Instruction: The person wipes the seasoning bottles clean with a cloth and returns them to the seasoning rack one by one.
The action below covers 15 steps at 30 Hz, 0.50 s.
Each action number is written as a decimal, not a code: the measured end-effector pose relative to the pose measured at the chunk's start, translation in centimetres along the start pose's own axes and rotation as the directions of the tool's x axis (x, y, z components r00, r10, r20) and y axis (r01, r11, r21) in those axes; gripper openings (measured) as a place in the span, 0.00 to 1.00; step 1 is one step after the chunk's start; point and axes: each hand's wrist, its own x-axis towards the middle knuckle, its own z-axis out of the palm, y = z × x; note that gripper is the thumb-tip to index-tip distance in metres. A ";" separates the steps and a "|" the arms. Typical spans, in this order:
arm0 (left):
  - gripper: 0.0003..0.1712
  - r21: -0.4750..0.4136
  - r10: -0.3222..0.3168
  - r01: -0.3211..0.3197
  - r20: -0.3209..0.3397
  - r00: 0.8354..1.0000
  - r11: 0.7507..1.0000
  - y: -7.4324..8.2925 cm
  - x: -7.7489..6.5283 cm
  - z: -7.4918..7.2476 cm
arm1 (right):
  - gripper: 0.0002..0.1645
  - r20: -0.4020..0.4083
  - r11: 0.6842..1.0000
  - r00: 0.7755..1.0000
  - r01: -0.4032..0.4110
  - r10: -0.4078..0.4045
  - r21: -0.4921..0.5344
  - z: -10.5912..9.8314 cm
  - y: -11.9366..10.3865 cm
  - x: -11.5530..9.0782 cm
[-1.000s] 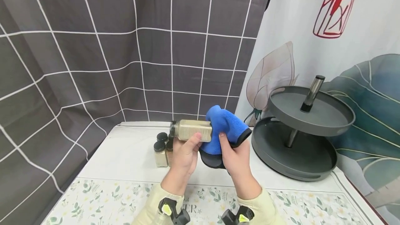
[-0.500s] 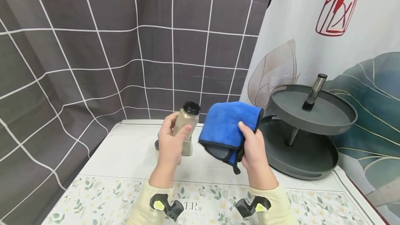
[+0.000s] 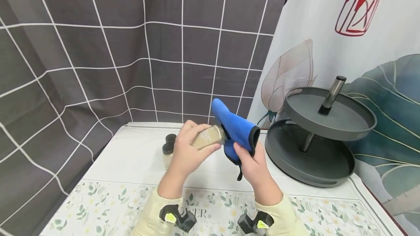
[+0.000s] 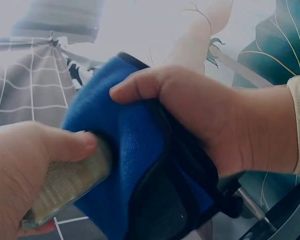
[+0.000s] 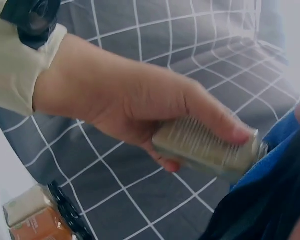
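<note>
My left hand [image 3: 185,150] grips a glass spice jar [image 3: 208,137] full of pale beige powder, tilted on its side above the table. Its lid end points right and goes into a blue cloth [image 3: 237,125] with black edging, which hides most of the lid. My right hand [image 3: 254,163] holds that cloth, thumb on top, folded against the jar's end. Seen from the left wrist, the cloth [image 4: 125,135] touches the jar [image 4: 72,182] near my left thumb. In the right wrist view, printed lines run along the jar's side [image 5: 205,145].
Behind my left hand, black-lidded spice jars [image 3: 168,150] stand on the white table; the right wrist view shows an orange-filled jar [image 5: 40,225] among them. A grey two-tier round tray [image 3: 279,161] stands at the right. Grey checked fabric [image 3: 197,46] hangs behind the table.
Half a second ago the jar stood nearly upright, apart from the cloth. My left hand has since tipped its lid end rightward, and my right hand has brought the cloth left onto it.
</note>
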 end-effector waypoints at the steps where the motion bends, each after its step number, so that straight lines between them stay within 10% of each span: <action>1: 0.28 -0.002 0.025 -0.025 0.017 1.000 1.000 0.0 0.0 0.0 | 0.26 0.019 1.000 1.000 -0.007 0.007 0.016 0.0 0.1 0.0; 7: 0.25 -0.013 -0.001 0.001 0.002 1.000 1.000 0.1 -0.1 0.2 | 0.27 0.019 0.983 0.988 -0.156 0.155 0.095 0.0 0.9 0.2; 12: 0.23 -0.009 -0.069 0.069 -0.045 0.997 0.998 0.3 0.0 0.3 | 0.23 0.025 0.986 0.999 0.044 -0.040 -0.159 0.4 1.5 0.2; 15: 0.25 0.061 0.032 -0.030 -0.025 0.999 0.998 0.3 0.0 0.2 | 0.28 0.060 0.954 0.986 0.167 -0.157 -0.249 0.4 1.7 0.3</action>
